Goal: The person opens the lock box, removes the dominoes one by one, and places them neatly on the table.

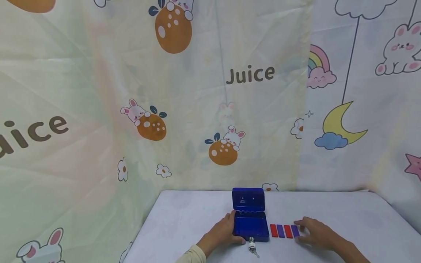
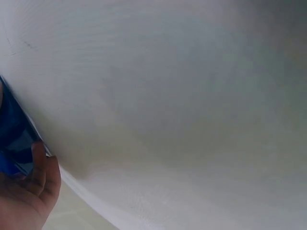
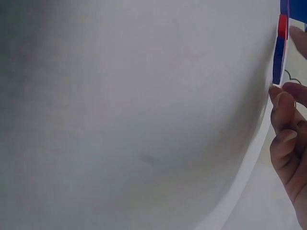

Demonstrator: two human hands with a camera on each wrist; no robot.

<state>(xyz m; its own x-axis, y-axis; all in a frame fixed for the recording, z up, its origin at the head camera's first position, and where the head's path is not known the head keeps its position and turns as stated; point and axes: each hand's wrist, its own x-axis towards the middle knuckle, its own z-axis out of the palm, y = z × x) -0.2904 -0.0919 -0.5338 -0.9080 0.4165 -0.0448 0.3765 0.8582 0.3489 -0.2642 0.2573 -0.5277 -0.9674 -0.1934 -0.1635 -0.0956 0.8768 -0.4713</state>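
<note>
A dark blue cash box [image 1: 251, 231] stands on the table with its lid [image 1: 248, 199] raised and its tray facing up. My left hand [image 1: 223, 231] grips the box's left side, thumb at the front corner and fingers along the side. At the box's front are a silver lock [image 1: 251, 242] and keys [image 1: 254, 251]. Right of it runs a row of alternating red and purple blocks, starting with a red block [image 1: 273, 231]. My right hand [image 1: 315, 232] pinches the last purple block [image 1: 295, 231] between thumb and forefinger at its two ends.
The white table [image 1: 197, 204] reaches back to a printed cloth wall [image 1: 184, 160] with rabbits and fruit. More cloth hangs on the left and right. In the right wrist view, the table edge [image 3: 249, 179] curves past the right hand.
</note>
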